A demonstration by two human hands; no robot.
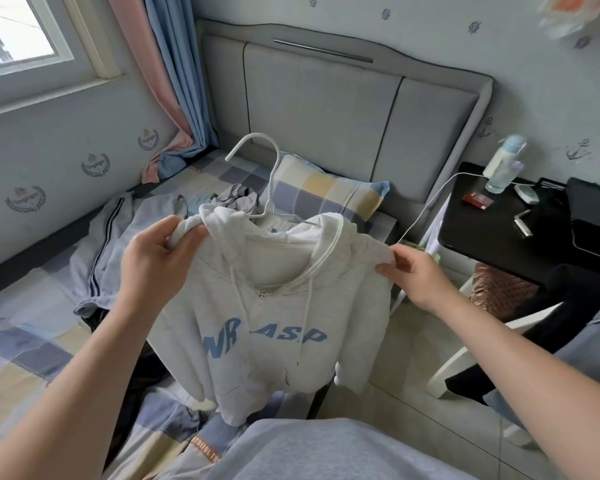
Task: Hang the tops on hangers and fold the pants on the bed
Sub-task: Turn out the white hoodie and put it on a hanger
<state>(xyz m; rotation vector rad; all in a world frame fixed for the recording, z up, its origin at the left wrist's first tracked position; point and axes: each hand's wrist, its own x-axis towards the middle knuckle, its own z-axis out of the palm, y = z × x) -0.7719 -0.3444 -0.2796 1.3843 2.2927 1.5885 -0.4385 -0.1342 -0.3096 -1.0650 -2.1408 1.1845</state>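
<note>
I hold up a light grey hooded top [257, 317] with blue letters on its chest, above the edge of the bed. A white hanger [267, 174] sits inside its neck, the hook sticking up above the hood. My left hand [156, 258] grips the top's left shoulder. My right hand [416, 275] pinches its right shoulder. Grey pants with dark side stripes [108, 251] lie spread on the bed to the left. A small crumpled grey garment [236, 199] lies near the pillow.
The bed [21, 344] has a checked blue and yellow cover and a matching pillow [326, 192] at the padded headboard. A black bedside table [506, 233] on the right carries a bottle, a red box and a white cable. A white chair with dark clothing stands beside it.
</note>
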